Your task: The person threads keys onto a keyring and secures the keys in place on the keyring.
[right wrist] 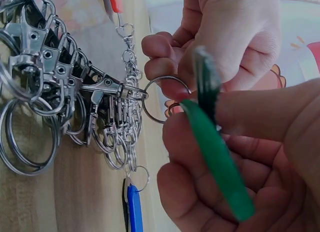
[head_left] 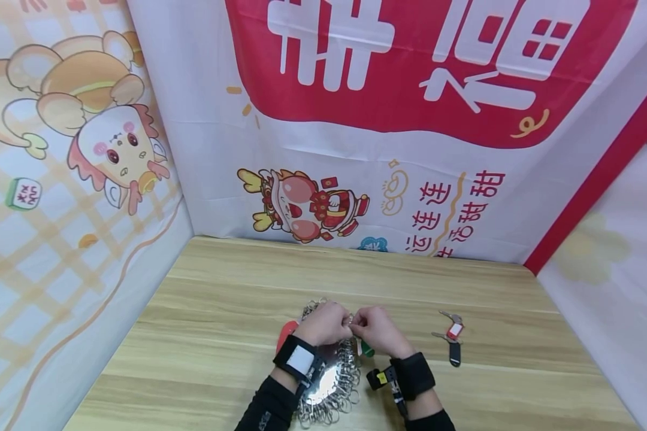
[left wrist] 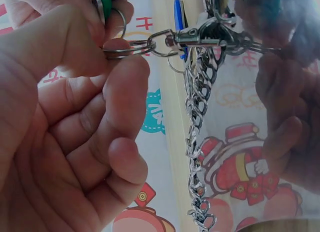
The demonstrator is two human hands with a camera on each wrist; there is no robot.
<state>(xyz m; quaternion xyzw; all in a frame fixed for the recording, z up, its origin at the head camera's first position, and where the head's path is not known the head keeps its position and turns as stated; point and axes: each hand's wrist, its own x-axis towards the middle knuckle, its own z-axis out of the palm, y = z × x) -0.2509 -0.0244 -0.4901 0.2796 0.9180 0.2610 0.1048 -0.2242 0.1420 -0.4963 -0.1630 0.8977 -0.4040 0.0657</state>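
Note:
In the head view both hands meet over a shiny plate (head_left: 323, 383) fringed with many metal clasps and rings. My left hand (head_left: 326, 323) pinches a split ring (left wrist: 127, 52) between thumb and forefinger. That ring hangs from a swivel clasp (left wrist: 192, 39) on the plate's edge. My right hand (head_left: 380, 329) is right beside it, gripping a green key tag (right wrist: 220, 167) with thumb and fingers. A blurred metal piece (right wrist: 206, 74) stands up next to the tag. The right fingertips are close to the split ring, partly hidden behind the tag.
Right of the hands, keys with a red tag (head_left: 455, 331) and a black tag (head_left: 454, 354) lie on the wooden table (head_left: 517, 383). A blue tag (right wrist: 134, 207) hangs among the rings. Something red (head_left: 286, 335) shows left of the left hand. Printed cloth walls (head_left: 210, 179) enclose the table.

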